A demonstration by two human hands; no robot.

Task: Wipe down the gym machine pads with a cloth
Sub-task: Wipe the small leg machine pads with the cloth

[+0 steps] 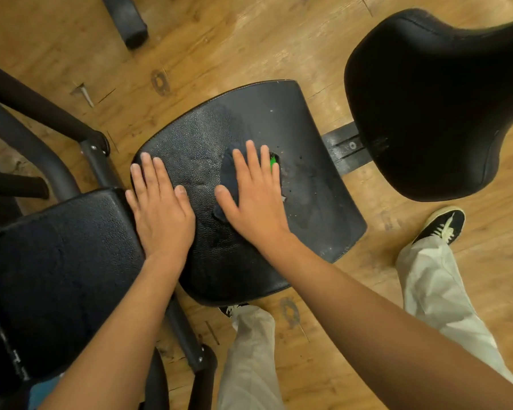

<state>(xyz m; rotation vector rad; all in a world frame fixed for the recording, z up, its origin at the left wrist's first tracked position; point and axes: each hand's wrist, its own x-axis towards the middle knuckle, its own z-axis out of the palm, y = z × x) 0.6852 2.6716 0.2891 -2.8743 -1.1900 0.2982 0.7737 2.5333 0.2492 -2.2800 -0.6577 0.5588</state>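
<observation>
Cloth (228, 165) sits bunched dead centre on the seat pad (279, 119), pinned under my right hand (256, 202). Fingers are straight and spread, palm pressing, not gripping. A green bit (273, 161) pokes out by the fingertips, can't tell what it is. The speckled, droplet-y patch of pad lies just right of that hand and a little beyond, so I reckon the next swipe goes outward toward the right edge. Left hand (160, 211) is flat too, fingers straight, holding nothing, resting on the pad's left edge beside the back pad (57, 261). It's apart from the cloth, so right wipes, left just braces.
</observation>
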